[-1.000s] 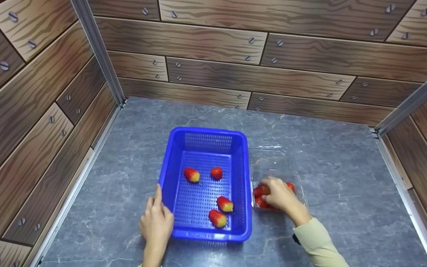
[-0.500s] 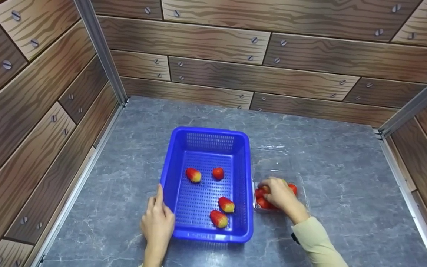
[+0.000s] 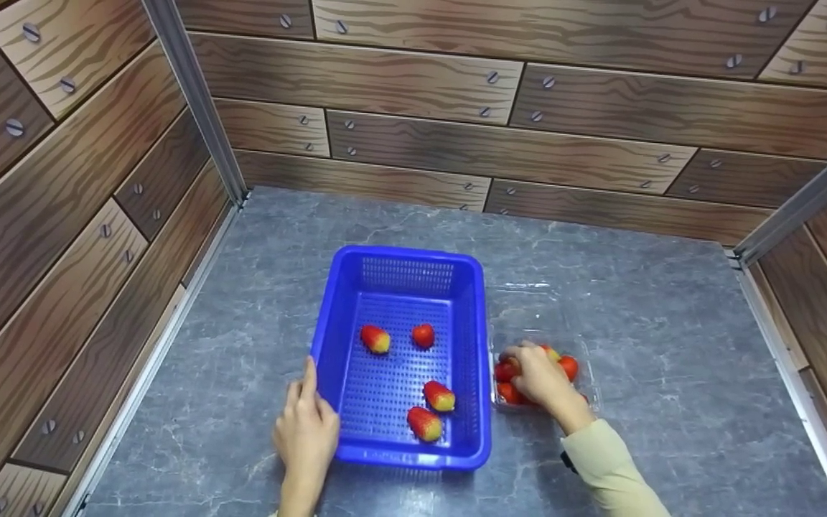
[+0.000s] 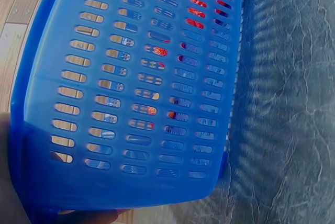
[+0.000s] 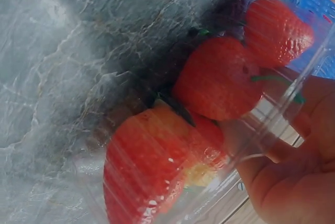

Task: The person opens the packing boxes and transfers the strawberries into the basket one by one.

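Little is changing since the earlier frames: the left hand (image 3: 306, 431) is staying at the basket's near left corner, and the right hand (image 3: 539, 377) is keeping to the clear box, shifted only slightly, so that one more strawberry is showing beyond the knuckles.

On the left, the left hand is resting against the outer wall of the blue basket (image 3: 327, 337), its fingers (image 3: 307, 380) lying straight along the plastic and gripping nothing. The basket is sitting on the grey desk (image 3: 672, 323), and four strawberries (image 3: 423, 423) are lying apart on its perforated floor.

Just to the right of the basket, the clear box (image 3: 589, 391) is standing on the desk with more strawberries (image 3: 568, 367) packed inside. The right hand is reaching down into it, fingers (image 5: 309, 124) curling among the berries and touching them; whether they are already pinching one, I cannot tell.
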Demonstrator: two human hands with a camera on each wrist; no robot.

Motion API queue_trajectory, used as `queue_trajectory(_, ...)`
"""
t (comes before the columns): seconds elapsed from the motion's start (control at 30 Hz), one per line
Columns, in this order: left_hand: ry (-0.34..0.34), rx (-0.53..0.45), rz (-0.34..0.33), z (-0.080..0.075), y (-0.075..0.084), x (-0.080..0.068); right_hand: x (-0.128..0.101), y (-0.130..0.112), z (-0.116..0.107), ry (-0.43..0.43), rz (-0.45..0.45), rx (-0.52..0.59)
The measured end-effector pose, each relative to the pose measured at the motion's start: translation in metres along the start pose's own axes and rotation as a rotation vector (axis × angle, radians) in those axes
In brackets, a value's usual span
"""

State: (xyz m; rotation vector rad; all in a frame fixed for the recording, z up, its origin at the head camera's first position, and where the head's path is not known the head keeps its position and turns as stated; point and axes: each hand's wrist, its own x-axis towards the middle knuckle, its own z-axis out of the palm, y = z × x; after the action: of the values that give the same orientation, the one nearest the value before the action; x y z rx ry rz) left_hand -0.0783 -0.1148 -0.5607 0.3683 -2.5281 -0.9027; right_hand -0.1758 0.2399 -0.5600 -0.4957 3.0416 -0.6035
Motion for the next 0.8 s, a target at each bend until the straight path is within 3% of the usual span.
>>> queue_trajectory(0.17, -0.022, 0.000, -0.021, 0.000, 0.001, 0.000, -0.001, -0.004, -0.005, 0.029, 0.022, -0.007)
queue_trajectory(0.8, 0.006, 0.005, -0.007, 0.000, 0.000, -0.001, -0.003, -0.022, -0.032, 0.070, 0.066, 0.035)
